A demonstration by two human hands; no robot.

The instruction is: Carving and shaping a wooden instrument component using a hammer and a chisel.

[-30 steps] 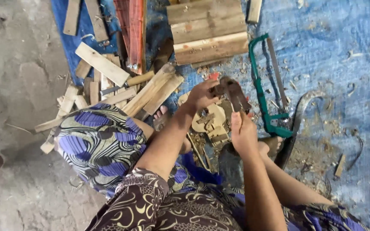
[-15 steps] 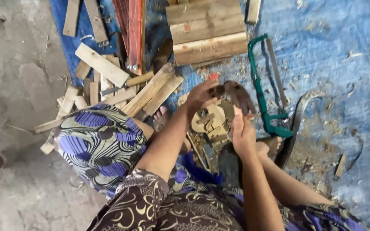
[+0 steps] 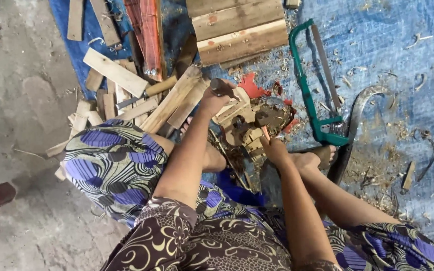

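Observation:
My left hand [image 3: 216, 99] is closed around a dark rounded wooden handle [image 3: 222, 86], held just above the left end of a pale carved wooden piece [image 3: 249, 125]. That piece lies on the blue tarp [image 3: 403, 45] in front of my knees. My right hand [image 3: 275, 148] presses on its near edge, pinching a thin tool whose tip [image 3: 265, 133] touches the wood. Red scraps [image 3: 251, 86] lie beside the carving.
A green hacksaw [image 3: 305, 85] and a curved dark blade [image 3: 353, 118] lie to the right. Stacked planks [image 3: 239, 27] sit at the top, several wood offcuts [image 3: 119, 75] at the left, with shavings around. My bare foot [image 3: 322, 154] rests by the carving.
My left hand has lifted off the carving and moved up and left with the dark handle. My right hand has stayed on the near edge of the piece.

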